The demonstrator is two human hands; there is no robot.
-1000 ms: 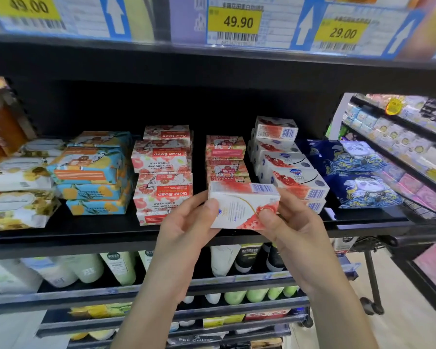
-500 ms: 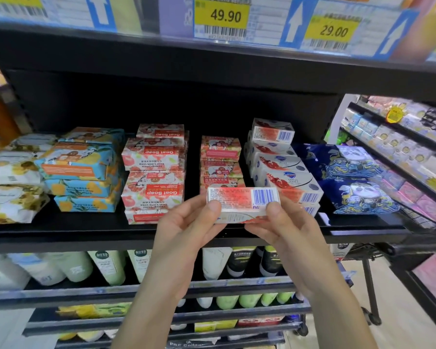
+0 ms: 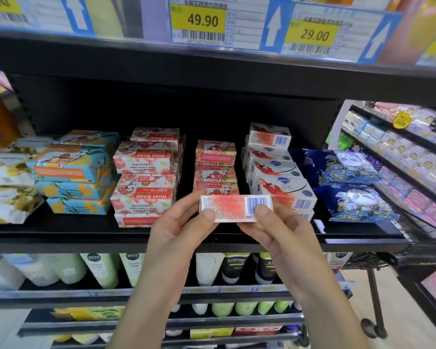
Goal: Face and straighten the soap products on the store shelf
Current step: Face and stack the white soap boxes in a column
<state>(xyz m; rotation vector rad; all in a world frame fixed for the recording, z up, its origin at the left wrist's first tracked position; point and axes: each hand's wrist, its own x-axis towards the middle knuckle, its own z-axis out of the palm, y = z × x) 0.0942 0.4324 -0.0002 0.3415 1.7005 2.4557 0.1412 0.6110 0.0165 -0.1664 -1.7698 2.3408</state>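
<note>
I hold a white and red soap box [image 3: 233,206] in front of the black shelf [image 3: 86,235], its barcode side facing me. My left hand [image 3: 179,230] pinches its left end, thumb on the front. My right hand [image 3: 277,230] pinches its right end below the barcode. Behind it stands an uneven stack of matching white soap boxes [image 3: 280,177]. To the left are a short pink stack [image 3: 215,167], upside-down Goat Soap boxes [image 3: 145,177], and blue lemon-print boxes [image 3: 73,172].
White and yellow packs [image 3: 8,187] lie at the far left, dark blue panda packs [image 3: 350,187] at the right. Price tags [image 3: 202,21] line the shelf above. Tubes and bottles [image 3: 106,270] fill the lower shelves. Another rack [image 3: 408,152] stands at the right.
Both hands have turned the soap box, so its pomegranate front gave way to the barcode side. The box stays at the same spot before the shelf.
</note>
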